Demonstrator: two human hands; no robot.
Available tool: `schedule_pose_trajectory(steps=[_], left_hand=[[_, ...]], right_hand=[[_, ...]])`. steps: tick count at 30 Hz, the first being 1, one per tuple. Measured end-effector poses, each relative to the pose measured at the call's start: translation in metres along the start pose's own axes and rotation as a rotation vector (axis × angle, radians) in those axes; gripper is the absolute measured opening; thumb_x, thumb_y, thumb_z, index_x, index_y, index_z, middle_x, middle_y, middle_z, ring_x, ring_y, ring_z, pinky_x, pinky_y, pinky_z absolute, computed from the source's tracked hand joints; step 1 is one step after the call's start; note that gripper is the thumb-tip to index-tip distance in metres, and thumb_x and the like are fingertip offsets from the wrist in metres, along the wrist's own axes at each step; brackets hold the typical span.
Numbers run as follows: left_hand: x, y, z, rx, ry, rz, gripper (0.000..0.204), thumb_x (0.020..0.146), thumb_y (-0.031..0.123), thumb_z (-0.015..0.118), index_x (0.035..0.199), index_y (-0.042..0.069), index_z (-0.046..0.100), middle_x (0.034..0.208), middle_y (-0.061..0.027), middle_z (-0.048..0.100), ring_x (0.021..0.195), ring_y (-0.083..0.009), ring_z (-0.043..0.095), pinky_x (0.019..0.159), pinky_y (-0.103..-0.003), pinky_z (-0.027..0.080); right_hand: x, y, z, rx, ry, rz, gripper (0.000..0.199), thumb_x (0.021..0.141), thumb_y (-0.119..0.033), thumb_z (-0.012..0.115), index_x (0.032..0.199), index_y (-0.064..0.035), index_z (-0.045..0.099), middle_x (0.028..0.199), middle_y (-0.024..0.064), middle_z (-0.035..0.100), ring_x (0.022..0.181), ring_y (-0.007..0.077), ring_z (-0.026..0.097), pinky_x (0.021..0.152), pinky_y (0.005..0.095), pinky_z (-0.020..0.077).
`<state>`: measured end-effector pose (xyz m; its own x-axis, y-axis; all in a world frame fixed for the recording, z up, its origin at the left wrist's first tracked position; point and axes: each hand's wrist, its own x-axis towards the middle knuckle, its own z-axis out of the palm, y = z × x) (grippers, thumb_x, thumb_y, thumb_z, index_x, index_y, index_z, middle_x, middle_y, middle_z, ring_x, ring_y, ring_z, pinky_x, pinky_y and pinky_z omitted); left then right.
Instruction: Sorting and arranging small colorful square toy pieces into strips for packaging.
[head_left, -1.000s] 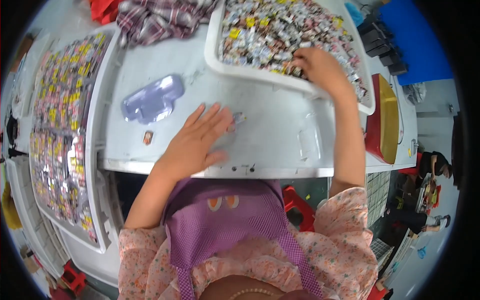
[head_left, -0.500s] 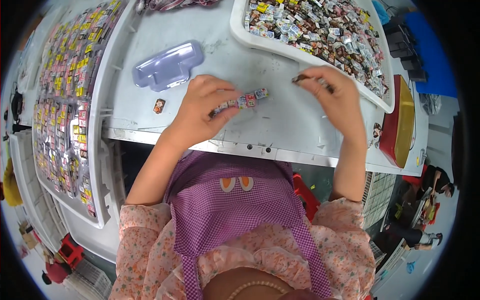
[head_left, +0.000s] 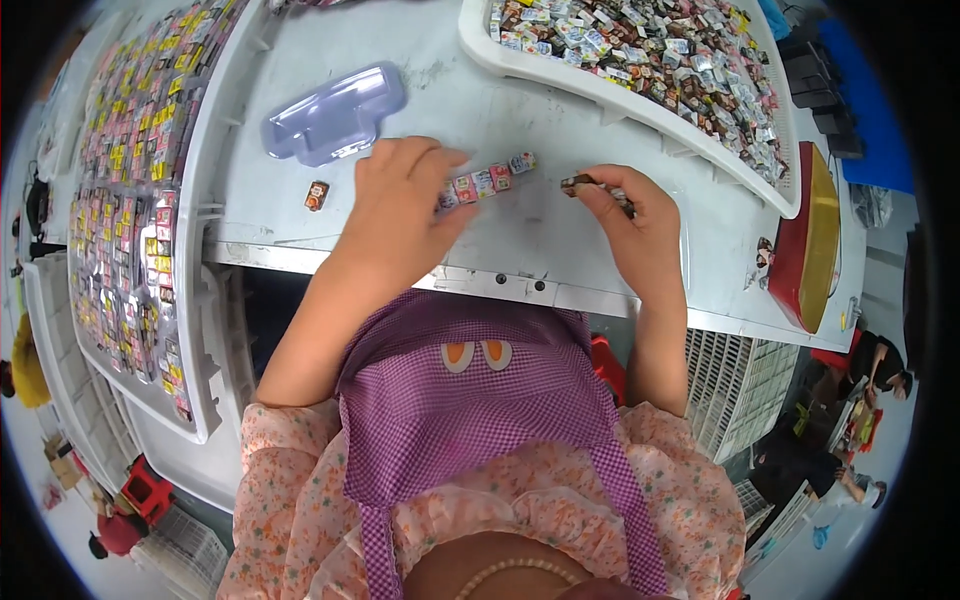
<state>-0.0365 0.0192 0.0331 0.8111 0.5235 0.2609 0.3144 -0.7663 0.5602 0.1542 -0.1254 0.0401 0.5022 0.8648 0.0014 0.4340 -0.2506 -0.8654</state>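
A slanting row of tiny printed boxes [head_left: 482,184], pink and white, lies on the table before me. My left hand [head_left: 405,200] is at the row's left end, thumb on the near side and fingers on the far side, spread apart; its palm hides part of that end. My right hand [head_left: 635,215] pinches a tiny dark brown box [head_left: 573,184] between thumb and forefinger, right of the row. More brown pieces show under its curled fingers. One loose brown box [head_left: 316,195] lies left of my left hand. Beyond it rests a clear bluish plastic blister tray [head_left: 335,115].
A white bin [head_left: 560,72] heaped with tiny boxes stands at the far right. On the left is a white crate [head_left: 190,300] of filled clear packs. A red and gold box [head_left: 805,240] sits at the table's right end. Other people are at the right and left edges.
My right hand has moved left and nearer the row with the brown box. My left hand's fingers have spread a little from the row, which stays in place.
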Motion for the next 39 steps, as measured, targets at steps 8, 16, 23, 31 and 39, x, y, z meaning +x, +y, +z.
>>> schedule_pose_trajectory(steps=[8,16,23,31,39], left_hand=[[-0.026,-0.016,-0.018,0.060,-0.038,-0.136,0.043,0.069,0.012,0.076,0.109,0.007,0.062,0.107,-0.0100,0.056,0.101,-0.0292,0.049,0.090,-0.039,0.039],[-0.019,-0.005,-0.002,0.053,-0.015,-0.087,0.033,0.071,0.014,0.073,0.101,0.006,0.063,0.103,-0.0073,0.055,0.102,-0.0266,0.047,0.088,-0.040,0.035],[-0.010,0.006,0.002,0.168,-0.043,-0.112,0.024,0.073,0.015,0.070,0.094,0.006,0.063,0.099,-0.0072,0.054,0.101,-0.0252,0.047,0.087,-0.040,0.035],[-0.003,0.002,0.001,0.212,-0.085,-0.078,0.020,0.075,0.014,0.069,0.092,0.005,0.062,0.098,-0.0074,0.056,0.099,-0.0247,0.048,0.084,-0.039,0.035],[-0.007,0.001,0.008,0.085,0.003,-0.030,0.018,0.073,0.008,0.069,0.090,0.009,0.062,0.089,-0.0046,0.060,0.089,-0.0235,0.052,0.082,-0.038,0.035]], right_hand=[[-0.018,0.003,0.001,0.185,0.060,0.057,0.015,0.089,-0.006,0.062,0.101,0.0007,0.065,0.091,0.0052,0.068,0.087,0.0118,0.062,0.080,0.0233,0.0464],[-0.017,-0.011,0.015,0.077,0.036,-0.013,0.015,0.088,-0.007,0.064,0.100,0.0008,0.065,0.091,0.0051,0.068,0.087,0.0117,0.062,0.081,0.0241,0.0470],[-0.016,-0.011,0.020,0.075,0.027,-0.035,0.015,0.087,-0.007,0.065,0.100,0.0004,0.065,0.092,0.0049,0.068,0.087,0.0119,0.062,0.080,0.0242,0.0472],[-0.014,-0.009,0.023,0.076,0.052,-0.042,0.015,0.088,-0.007,0.064,0.100,0.0005,0.065,0.091,0.0050,0.068,0.085,0.0115,0.062,0.079,0.0234,0.0470],[-0.003,-0.014,0.030,0.072,0.036,-0.034,0.015,0.088,-0.007,0.063,0.100,0.0010,0.065,0.090,0.0059,0.069,0.084,0.0115,0.062,0.076,0.0235,0.0472]])
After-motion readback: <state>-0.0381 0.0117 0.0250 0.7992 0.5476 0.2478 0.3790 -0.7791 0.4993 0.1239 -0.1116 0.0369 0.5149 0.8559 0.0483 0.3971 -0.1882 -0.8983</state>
